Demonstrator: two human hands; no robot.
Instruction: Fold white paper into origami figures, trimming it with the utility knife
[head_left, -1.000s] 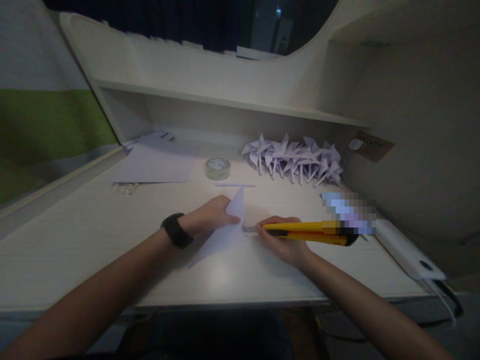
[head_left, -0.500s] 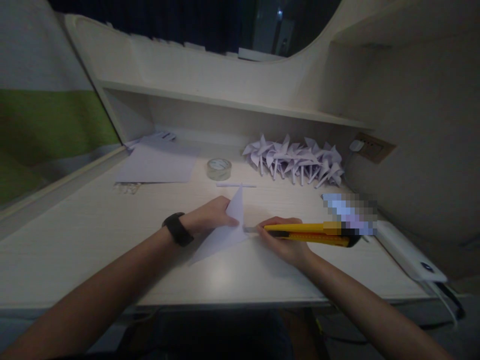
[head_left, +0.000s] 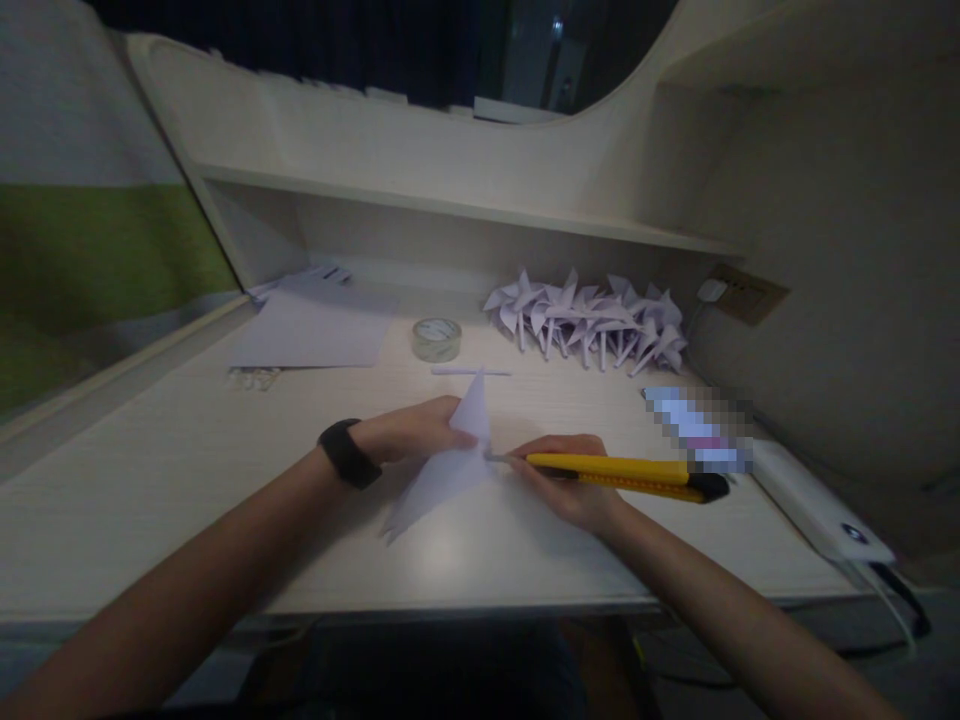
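Observation:
A white sheet of paper [head_left: 448, 483], folded into a triangle, is pinched in my left hand [head_left: 424, 428], thumb on its near face. My right hand [head_left: 566, 480] grips a yellow and black utility knife [head_left: 622, 472]. The knife's blade points left, and its tip meets the paper's right edge just beside my left thumb. Whether the blade has gone between the paper's layers I cannot tell. Just behind the paper lies a thin rolled paper stick [head_left: 457, 371]. Part of the paper behind my left fingers is hidden.
A roll of clear tape [head_left: 436, 341] stands behind my left hand. Flat white paper [head_left: 315, 325] lies at the back left, small bits at its front edge. Several paper pinwheels [head_left: 585, 315] are piled back right. A phone [head_left: 694, 430] and a white power strip [head_left: 821, 505] lie along the right wall.
The knife has turned slightly, its rear end lower, and its blade now shows as a thin edge at the paper. The paper's lower left corner has dropped a little and its layers show apart.

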